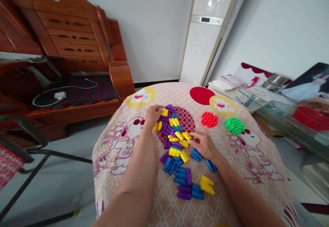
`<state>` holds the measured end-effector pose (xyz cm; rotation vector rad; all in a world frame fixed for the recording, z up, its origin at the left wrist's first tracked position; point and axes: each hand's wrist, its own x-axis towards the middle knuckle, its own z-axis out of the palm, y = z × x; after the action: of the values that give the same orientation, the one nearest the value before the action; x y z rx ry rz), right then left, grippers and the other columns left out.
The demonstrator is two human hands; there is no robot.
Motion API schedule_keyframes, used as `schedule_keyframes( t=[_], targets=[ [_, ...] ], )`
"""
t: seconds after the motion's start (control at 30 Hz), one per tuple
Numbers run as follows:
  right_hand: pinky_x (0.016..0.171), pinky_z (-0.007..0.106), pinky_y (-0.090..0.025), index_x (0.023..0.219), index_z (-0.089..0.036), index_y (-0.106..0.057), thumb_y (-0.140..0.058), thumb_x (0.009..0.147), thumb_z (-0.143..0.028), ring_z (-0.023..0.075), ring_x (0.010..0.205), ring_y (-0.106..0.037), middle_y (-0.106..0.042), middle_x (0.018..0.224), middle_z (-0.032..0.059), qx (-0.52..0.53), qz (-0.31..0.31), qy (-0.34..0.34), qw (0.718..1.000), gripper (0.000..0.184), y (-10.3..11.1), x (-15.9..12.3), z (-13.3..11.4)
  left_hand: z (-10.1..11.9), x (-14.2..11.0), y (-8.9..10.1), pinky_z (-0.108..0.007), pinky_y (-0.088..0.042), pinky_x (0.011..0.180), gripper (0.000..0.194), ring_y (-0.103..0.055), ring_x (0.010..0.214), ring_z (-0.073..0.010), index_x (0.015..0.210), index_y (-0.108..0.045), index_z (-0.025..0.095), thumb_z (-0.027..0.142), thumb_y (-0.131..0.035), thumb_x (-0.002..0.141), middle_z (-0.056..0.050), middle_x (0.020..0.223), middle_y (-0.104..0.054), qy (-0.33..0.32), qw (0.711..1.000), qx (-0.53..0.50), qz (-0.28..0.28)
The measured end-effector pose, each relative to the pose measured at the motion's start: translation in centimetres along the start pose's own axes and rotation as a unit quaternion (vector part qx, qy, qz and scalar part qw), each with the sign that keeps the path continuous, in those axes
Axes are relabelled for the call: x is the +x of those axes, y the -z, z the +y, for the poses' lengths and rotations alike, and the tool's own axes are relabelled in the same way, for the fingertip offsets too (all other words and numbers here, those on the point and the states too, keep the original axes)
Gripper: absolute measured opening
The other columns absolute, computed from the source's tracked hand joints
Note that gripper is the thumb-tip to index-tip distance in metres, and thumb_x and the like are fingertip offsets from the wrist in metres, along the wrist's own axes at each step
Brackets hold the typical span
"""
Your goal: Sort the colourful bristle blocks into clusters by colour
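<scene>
A loose heap of bullet-shaped plastic building blocks in yellow, purple and blue lies on the round cloth-covered table (115, 127). At the heap's far left, my left hand (153, 113) has its fingers closed on a yellow block (164, 112), beside a purple block (169, 108). On the right side, the fingertips of my right hand (204, 143) are closed at the edge of another yellow block (186, 136). Blue blocks (196, 155) lie just under that hand. Nearer to me sit more blue, purple and yellow blocks (207, 185).
Grouped red blocks (209, 119) and green blocks (235, 126) stand apart at the table's right. A wooden bench (77, 45) is at the left, with a metal-framed chair (46, 151) closer. A glass-topped table (280, 110) holds papers and a red basin (312, 117).
</scene>
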<state>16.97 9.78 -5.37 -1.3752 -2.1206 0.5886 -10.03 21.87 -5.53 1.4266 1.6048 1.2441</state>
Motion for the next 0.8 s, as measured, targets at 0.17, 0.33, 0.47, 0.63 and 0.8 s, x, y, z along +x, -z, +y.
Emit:
schedule_keyframes(
  t=[0.17,0.33,0.47,0.63,0.8],
  targets=[
    [0.056,0.025,-0.045,0.106,-0.017,-0.073,-0.062,0.084,-0.04,0.0145,0.061,-0.059,-0.07,0.074,0.0022,0.055,-0.009,-0.009,0.998,0.034,0.2,-0.2,0.3,1.0,-0.3,0.7,-0.029,-0.057,0.066,0.038,-0.069,0.071,-0.0166,0.112,-0.069,0.01,0.025,-0.056,0.079,-0.008,0.087,-0.074,0.015,0.993,-0.112,-0.031],
    [0.057,0.026,-0.048,0.107,-0.015,-0.073,-0.059,0.086,-0.044,0.0156,0.061,-0.06,-0.069,0.073,0.0035,0.093,0.072,-0.017,0.993,0.038,0.5,0.1,0.1,4.4,-1.8,1.6,-0.029,-0.057,0.068,0.033,-0.069,0.074,-0.0183,0.104,-0.07,0.011,0.028,-0.064,0.076,-0.007,0.082,-0.074,-0.032,0.99,-0.091,-0.101],
    [0.059,0.028,-0.052,0.119,-0.018,-0.068,-0.053,0.089,-0.047,0.0201,0.074,-0.066,-0.073,0.095,0.0093,0.146,0.145,-0.01,0.978,0.044,2.4,0.1,-1.4,8.7,-4.6,-1.2,-0.028,-0.055,0.067,0.032,-0.069,0.075,-0.0181,0.105,-0.069,0.015,0.027,-0.066,0.076,-0.005,0.082,-0.073,-0.14,0.968,-0.073,-0.196],
    [0.054,0.025,-0.049,0.121,-0.019,-0.065,-0.048,0.091,-0.036,0.0161,0.063,-0.064,-0.071,0.084,0.0037,0.144,0.097,-0.013,0.985,0.039,5.7,-1.8,-2.4,12.0,-9.7,-7.5,-0.026,-0.053,0.066,0.035,-0.068,0.071,-0.0163,0.112,-0.066,0.018,0.026,-0.067,0.078,-0.003,0.079,-0.071,-0.255,0.925,-0.041,-0.279],
    [0.056,0.023,-0.048,0.099,-0.018,-0.066,-0.054,0.081,-0.027,0.0153,0.067,-0.065,-0.071,0.078,0.0019,0.138,0.093,-0.061,0.984,0.024,8.9,-5.1,0.5,12.8,-11.3,-9.0,-0.026,-0.055,0.072,0.035,-0.07,0.08,-0.0171,0.116,-0.066,0.019,0.027,-0.059,0.083,-0.007,0.098,-0.073,-0.291,0.914,0.019,-0.283]
  ],
)
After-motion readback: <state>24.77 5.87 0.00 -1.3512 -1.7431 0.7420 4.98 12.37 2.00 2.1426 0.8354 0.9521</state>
